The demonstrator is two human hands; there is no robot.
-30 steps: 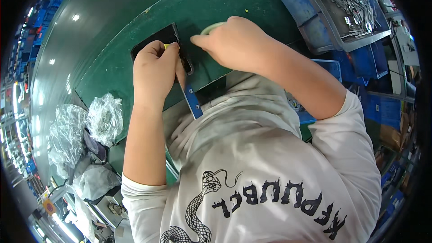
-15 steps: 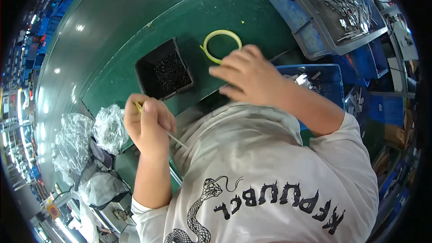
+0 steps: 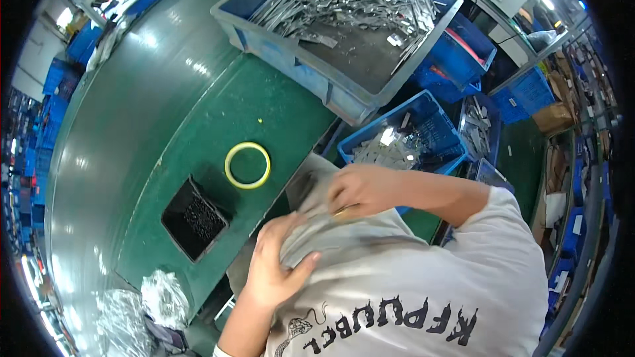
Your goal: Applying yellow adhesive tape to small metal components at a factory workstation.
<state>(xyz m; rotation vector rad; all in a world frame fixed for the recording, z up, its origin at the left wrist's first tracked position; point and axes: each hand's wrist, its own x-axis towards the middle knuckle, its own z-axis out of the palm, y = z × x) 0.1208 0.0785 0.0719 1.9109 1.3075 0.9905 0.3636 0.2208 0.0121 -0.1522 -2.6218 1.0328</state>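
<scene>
My left hand is in front of my shirt, thumb and fingers apart, and nothing shows in its grasp. To its right, my right hand is closed with curled fingers. A small yellowish bit of something shows at its fingertips, but blur hides what it is. A pale yellow ring, like a thin roll of tape, lies flat on the green work surface beyond my hands. Left of my hands, on the same surface, is a black square bin holding many small dark pieces.
A large blue-grey crate of thin metal strips stands at the far side. Nearer on the right is a blue bin with flat metal pieces. Crumpled clear plastic lies at lower left. A shiny curved surface borders the left.
The view has swung right, bringing the crate fully in. My left hand has opened and no longer shows the thin rod with a yellow end. My right hand has closed and come near my shirt.
</scene>
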